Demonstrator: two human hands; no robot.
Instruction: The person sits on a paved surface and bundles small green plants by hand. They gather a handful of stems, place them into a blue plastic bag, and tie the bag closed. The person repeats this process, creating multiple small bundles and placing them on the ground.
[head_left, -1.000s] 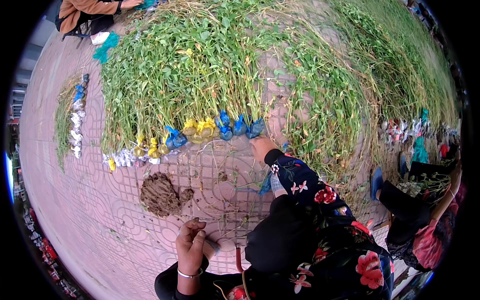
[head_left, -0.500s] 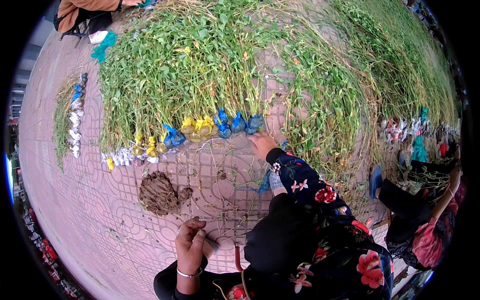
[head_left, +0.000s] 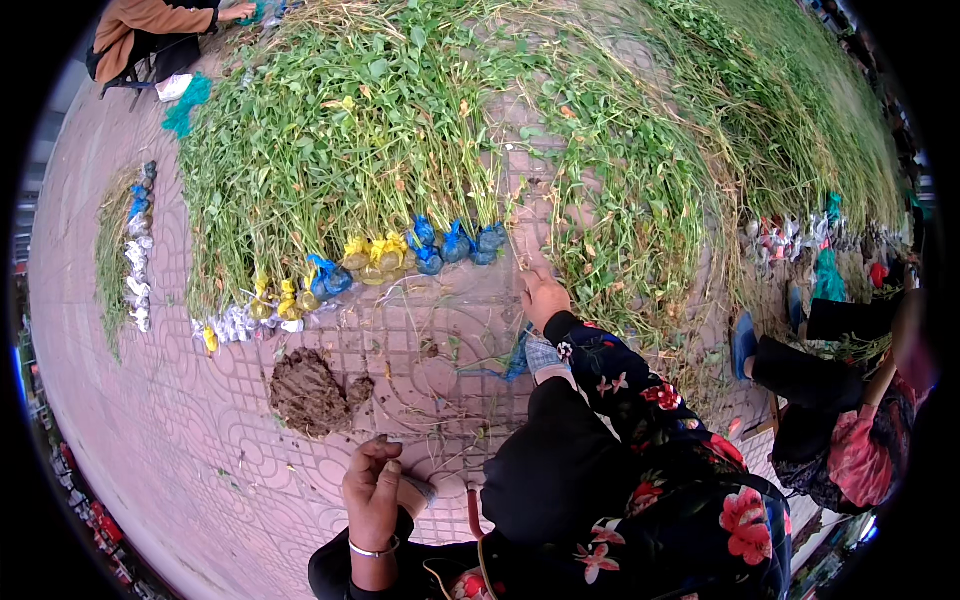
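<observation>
My right hand (head_left: 545, 298) reaches forward to the left edge of a loose heap of green leafy plants (head_left: 620, 220). Its fingers are stretched out near thin stems; whether they touch one I cannot tell. Left of it, bundled plants (head_left: 330, 140) lie side by side, their root ends wrapped in blue bags (head_left: 455, 243), yellow bags (head_left: 386, 256) and white bags (head_left: 240, 322). My left hand (head_left: 372, 495), with a bangle at the wrist, hovers over my lap, fingers loosely bent, thumb apart, nothing visible in it. A mound of brown mud (head_left: 308, 392) lies on the paving in front of it.
Blue netting (head_left: 517, 355) lies by my foot. A short row of wrapped plants (head_left: 137, 255) lies far left. A person in a brown jacket (head_left: 150, 30) sits at the far left; another person (head_left: 850, 430) sits at right beside more plants (head_left: 790, 130) and bagged roots.
My right hand has moved from beside the rightmost blue bag to the edge of the loose plants. The view has shifted slightly; my left hand stays nearly as it was.
</observation>
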